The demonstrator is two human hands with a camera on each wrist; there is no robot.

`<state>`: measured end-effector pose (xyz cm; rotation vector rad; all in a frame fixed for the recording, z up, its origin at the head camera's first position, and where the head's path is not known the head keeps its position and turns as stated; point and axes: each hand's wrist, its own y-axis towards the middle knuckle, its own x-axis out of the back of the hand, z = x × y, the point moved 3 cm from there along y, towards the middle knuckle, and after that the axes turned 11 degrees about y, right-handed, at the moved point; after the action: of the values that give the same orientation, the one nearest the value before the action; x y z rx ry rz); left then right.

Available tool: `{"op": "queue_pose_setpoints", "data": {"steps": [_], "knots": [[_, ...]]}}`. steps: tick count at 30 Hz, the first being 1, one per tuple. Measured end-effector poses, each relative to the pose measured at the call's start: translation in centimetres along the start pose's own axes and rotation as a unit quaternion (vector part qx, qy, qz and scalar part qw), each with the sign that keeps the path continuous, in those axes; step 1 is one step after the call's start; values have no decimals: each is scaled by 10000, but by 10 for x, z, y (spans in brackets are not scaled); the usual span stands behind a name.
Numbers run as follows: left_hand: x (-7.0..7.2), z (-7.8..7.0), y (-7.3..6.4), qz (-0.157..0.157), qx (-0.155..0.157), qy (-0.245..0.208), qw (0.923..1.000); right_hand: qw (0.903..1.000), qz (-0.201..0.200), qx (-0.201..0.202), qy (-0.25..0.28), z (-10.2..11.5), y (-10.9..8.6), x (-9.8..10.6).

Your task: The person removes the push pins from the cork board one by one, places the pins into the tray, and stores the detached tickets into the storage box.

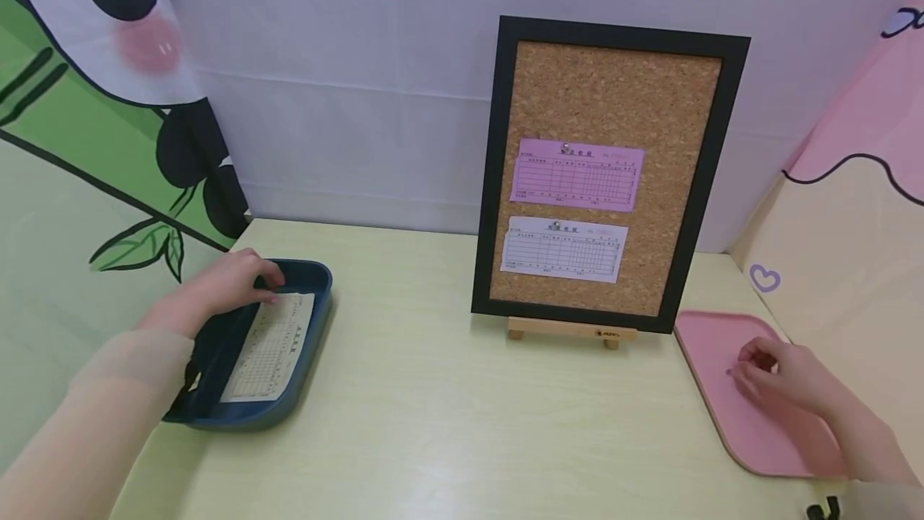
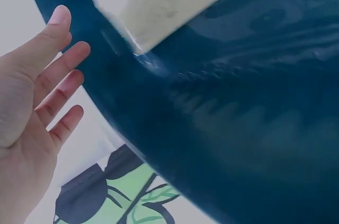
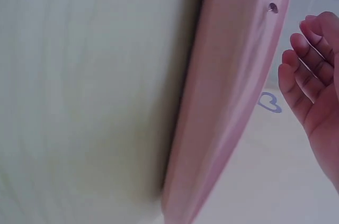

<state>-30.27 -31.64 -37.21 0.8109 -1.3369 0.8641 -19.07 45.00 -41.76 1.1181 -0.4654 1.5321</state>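
Observation:
My left hand (image 1: 234,279) hovers at the far end of a deep blue tray (image 1: 322,319), fingers bent loosely. A stack of pale printed receipt slips (image 1: 270,351) lies in that tray, its far edge close under the fingertips. Seen from the left wrist, the thumb and fingers stand apart with nothing between them. On the right, my right hand (image 1: 787,375) is over a pink tray (image 1: 758,452), fingers gently curved and holding nothing. A small pushpin (image 3: 273,7) lies on the pink tray just beyond those fingertips.
A black-framed corkboard (image 1: 613,95) leans on a small wooden easel (image 1: 570,330) at the back. Pinned on it are a pink receipt slip (image 1: 577,176) and, below, a white one (image 1: 563,251). A printed cloth backdrop (image 1: 361,103) closes off the table's back and sides.

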Motion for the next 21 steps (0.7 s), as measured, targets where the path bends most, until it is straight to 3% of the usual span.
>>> {"op": "queue_pose_setpoints", "data": {"steps": [6, 12, 21], "knots": [[10, -9, 1, -153, 128, 76, 9998, 9998, -55, 105, -181, 4, 3, 5], [29, -20, 0, -378, 261, -25, 9989, 9997, -51, -102, -234, 13, 5, 15], [53, -38, -4, -732, 702, -130, 9948, 9978, -448, -269, -415, 39, 13, 33]]}}
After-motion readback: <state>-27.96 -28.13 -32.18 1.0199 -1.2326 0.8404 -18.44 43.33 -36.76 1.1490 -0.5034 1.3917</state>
